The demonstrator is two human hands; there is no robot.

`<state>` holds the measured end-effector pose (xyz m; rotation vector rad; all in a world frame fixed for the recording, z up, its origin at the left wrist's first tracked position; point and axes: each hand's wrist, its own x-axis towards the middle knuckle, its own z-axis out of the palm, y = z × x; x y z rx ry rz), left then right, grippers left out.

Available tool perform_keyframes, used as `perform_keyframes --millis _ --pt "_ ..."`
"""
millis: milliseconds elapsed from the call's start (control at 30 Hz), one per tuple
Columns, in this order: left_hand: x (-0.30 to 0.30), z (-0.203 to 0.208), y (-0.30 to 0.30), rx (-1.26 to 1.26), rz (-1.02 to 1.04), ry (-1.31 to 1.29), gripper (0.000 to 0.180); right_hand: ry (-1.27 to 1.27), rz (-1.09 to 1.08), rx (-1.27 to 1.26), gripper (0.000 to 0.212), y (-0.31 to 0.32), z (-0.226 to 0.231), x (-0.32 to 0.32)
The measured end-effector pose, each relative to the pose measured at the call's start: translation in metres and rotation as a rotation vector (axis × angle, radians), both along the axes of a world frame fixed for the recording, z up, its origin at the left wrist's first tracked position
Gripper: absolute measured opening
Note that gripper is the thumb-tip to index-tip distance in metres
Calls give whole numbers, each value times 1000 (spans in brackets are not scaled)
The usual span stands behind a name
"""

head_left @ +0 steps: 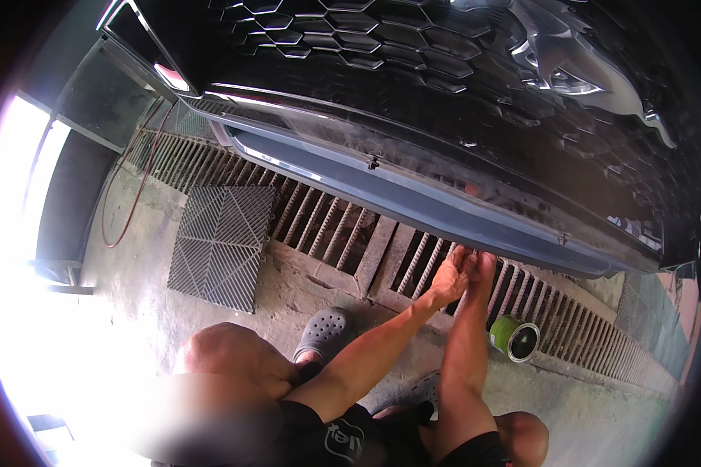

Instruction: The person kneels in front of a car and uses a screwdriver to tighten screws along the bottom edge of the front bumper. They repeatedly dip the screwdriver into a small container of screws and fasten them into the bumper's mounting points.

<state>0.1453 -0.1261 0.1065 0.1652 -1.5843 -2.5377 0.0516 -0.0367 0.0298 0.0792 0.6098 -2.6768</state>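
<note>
Both hands are together at the lower edge of a long blue-grey bumper panel [350, 177] on a black vehicle. My left hand [451, 279] is closed, its fingertips drawn in against the panel's edge and close beside the other hand. My right hand [483, 271] is closed too, nearly touching the left, with its fingertips partly hidden under the edge. Whatever lies between the fingers is too small to make out. Above the panel, the vehicle's black body [350, 39] carries a honeycomb pattern and a shiny emblem [572, 74].
Below the panel runs a floor grate [319, 226] of ribbed metal bars. A green can [503, 333] with a dark top stands by my right forearm. At the left lie a grey slatted floor tile [220, 247] and a red hose [136, 194]. My clog [325, 331] is near the grate.
</note>
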Motion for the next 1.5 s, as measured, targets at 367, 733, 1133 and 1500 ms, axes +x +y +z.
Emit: perform_keyframes --millis 367,733,1133,1500 --pt "-7 -19 10 -21 -60 -37 47 -50 -20 83 33 9 -9 17" --pt "0 -10 12 -154 47 -100 19 -31 12 117 32 13 -12 13" --pt "-6 1 10 100 -40 -75 36 -12 45 123 31 13 -6 10" --pt "-12 10 14 149 -33 -193 16 48 137 169 31 33 -21 -15"
